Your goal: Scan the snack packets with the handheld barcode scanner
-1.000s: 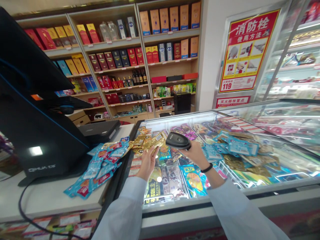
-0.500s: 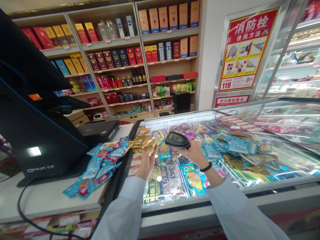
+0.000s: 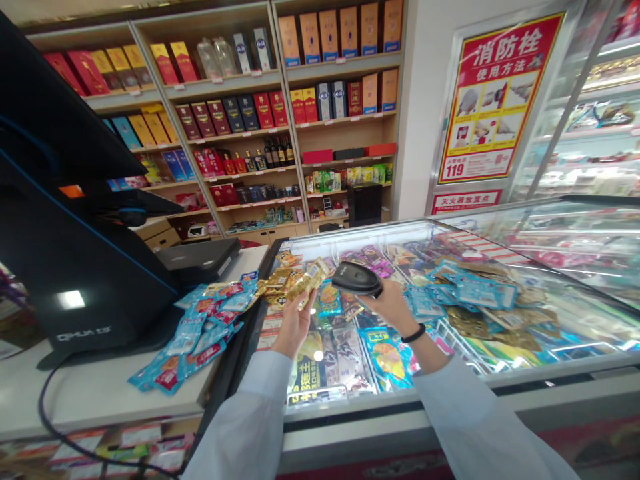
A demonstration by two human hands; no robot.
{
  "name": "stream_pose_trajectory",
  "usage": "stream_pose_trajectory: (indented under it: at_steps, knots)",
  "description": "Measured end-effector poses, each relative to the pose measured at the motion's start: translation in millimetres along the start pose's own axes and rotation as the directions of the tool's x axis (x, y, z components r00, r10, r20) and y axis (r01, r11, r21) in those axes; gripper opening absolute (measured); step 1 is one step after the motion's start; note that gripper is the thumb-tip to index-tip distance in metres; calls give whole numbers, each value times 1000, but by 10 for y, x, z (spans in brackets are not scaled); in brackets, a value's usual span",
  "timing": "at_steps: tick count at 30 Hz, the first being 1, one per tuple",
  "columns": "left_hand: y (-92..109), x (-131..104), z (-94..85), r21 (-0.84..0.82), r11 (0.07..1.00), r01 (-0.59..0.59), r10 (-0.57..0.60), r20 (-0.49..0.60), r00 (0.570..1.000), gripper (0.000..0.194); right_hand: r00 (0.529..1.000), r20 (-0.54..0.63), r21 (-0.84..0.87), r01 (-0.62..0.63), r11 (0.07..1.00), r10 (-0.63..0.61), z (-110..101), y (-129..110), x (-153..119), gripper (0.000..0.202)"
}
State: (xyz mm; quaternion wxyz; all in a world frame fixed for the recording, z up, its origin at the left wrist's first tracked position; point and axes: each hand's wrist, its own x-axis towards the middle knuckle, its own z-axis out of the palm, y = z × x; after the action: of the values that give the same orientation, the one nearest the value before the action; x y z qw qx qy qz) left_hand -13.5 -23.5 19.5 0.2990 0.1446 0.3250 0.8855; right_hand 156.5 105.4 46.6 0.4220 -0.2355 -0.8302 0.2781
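My left hand (image 3: 296, 325) is closed on a gold packet (image 3: 309, 280), its barcode side facing up toward the scanner. In my right hand (image 3: 393, 308) is a black handheld scanner (image 3: 356, 278), its head pointing left at the packet, a small gap between them. More gold packets (image 3: 280, 283) lie just left of the held one, at the freezer's edge. Blue and red packets (image 3: 200, 333) are heaped on the white counter at left. Right of my right hand, a pile of blue packets (image 3: 477, 291) and gold-brown packets (image 3: 520, 320) rests on the freezer's glass top.
A black monitor stand (image 3: 90, 267) with a cable (image 3: 45, 407) stands on the white counter (image 3: 65, 393) at left. The glass-topped freezer (image 3: 350, 427) holds bagged goods. Behind are shelves of boxes (image 3: 225, 87) and a red and yellow poster (image 3: 500, 100).
The view has shifted very slightly. Both hands, the gold packet and the scanner hold almost the same positions.
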Motion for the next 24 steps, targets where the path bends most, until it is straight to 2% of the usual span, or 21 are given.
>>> stream_pose_trajectory:
  at_steps: [7,10,14,20,24]
  knots:
    - [-2,9,-20,-32,999,2,-1,21,1000,39,999,-30,-27,35,999,-36,2,7,4,24]
    - [-7,17,-33,-34,999,0,1,28,1000,39,999,-36,-29,32,999,-33,-1,0,-2,25]
    - [-6,39,-54,-40,999,16,-15,28,999,31,998,-55,-120,7,993,-14,-19,17,-2,25]
    - [17,51,-80,36,992,123,-123,2,992,25,999,-52,-194,-14,981,4,-97,49,28,28]
    - [4,41,-82,114,976,188,-191,15,982,31,997,-75,-208,-15,978,-1,-201,43,39,29]
